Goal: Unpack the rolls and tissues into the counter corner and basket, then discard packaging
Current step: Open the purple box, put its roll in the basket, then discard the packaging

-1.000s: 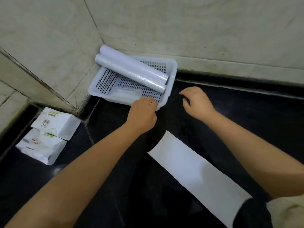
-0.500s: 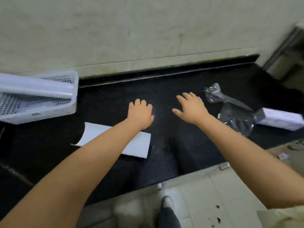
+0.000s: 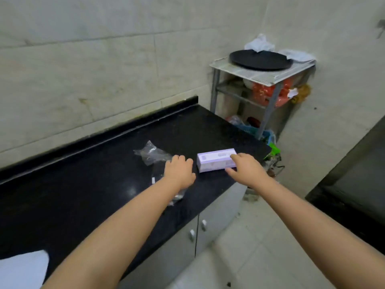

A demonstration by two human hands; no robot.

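Observation:
A pale purple box (image 3: 214, 162) lies on the black counter (image 3: 83, 184) near its right end. My right hand (image 3: 243, 167) reaches over the box's right end, with a fingertip on its top and the thumb along its front face. My left hand (image 3: 179, 170) hovers palm down, fingers relaxed, just left of the box and over crumpled clear plastic packaging (image 3: 150, 154). A white sheet (image 3: 23, 268) lies at the counter's near left corner. The basket and the rolls are out of view.
A metal rack (image 3: 268, 94) stands past the counter's right end, with a round black tray (image 3: 260, 59) on top and bags on its shelves. Grey cabinet doors (image 3: 187, 243) sit under the counter. The floor is tiled, and a dark unit (image 3: 354, 184) stands at the right.
The view swung right, away from the basket in the corner. Both hands moved along the counter to the plastic packaging and the purple box, and the right hand now touches the box.

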